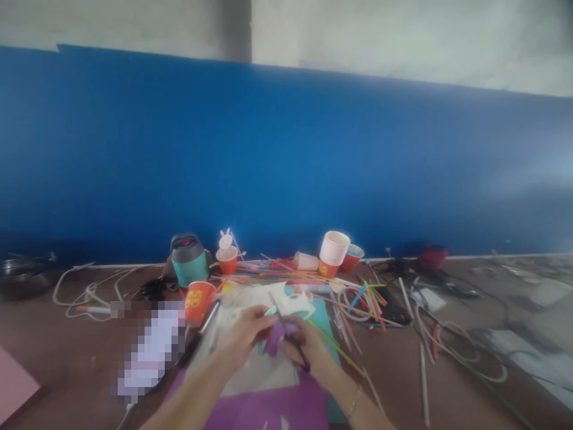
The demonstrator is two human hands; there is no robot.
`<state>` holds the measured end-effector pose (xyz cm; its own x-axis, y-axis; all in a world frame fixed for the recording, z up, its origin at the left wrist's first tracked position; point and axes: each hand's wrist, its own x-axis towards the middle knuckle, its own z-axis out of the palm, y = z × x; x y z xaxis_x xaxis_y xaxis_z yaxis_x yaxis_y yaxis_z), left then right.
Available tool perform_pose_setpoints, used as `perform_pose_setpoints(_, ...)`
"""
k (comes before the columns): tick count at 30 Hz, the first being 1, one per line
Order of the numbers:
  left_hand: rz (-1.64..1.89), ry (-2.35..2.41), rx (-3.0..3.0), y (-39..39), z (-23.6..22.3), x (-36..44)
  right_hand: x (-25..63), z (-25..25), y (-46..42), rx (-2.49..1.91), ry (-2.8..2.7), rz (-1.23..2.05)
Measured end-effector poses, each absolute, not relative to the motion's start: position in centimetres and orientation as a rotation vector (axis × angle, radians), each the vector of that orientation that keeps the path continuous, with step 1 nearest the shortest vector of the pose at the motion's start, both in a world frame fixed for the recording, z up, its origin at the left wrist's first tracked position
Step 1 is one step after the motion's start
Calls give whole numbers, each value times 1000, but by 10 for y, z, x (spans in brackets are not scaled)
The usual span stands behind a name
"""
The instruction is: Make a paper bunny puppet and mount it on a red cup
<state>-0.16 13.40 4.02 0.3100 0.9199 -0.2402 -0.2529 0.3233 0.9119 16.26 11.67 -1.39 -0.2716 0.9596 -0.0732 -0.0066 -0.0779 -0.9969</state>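
Note:
My right hand (308, 349) is closed round the handles of a pair of scissors (295, 346), whose blades point up and away from me. Between my two hands is a piece of purple paper (274, 340), close against the blades. My left hand (248, 331) pinches this paper, with a small whitish-green bit showing at its fingertips. Below the hands lies a white sheet (255, 379) on top of larger purple paper (268, 412). Beyond them is a white cut sheet (268, 294) with green patches. Blur hides the finer cut edges.
Behind stand a teal jar (190, 266), a red paper cup (199, 303) and a stack of paper cups (333, 254). Coloured sticks (373, 298) are scattered to the right. White cables (89, 295) lie at left, near a pixelated object (150, 352). A blue wall panel (286, 155) rises behind.

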Motion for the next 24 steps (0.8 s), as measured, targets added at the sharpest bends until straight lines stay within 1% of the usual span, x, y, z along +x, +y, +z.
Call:
perform_pose_setpoints(10, 1096, 872, 783, 132, 32, 6, 160, -2, 113, -1139, -1332, 1506)
perform_pose_setpoints(24, 998, 965, 968, 134, 43, 1, 160, 5, 112, -1085, -1331, 1557)
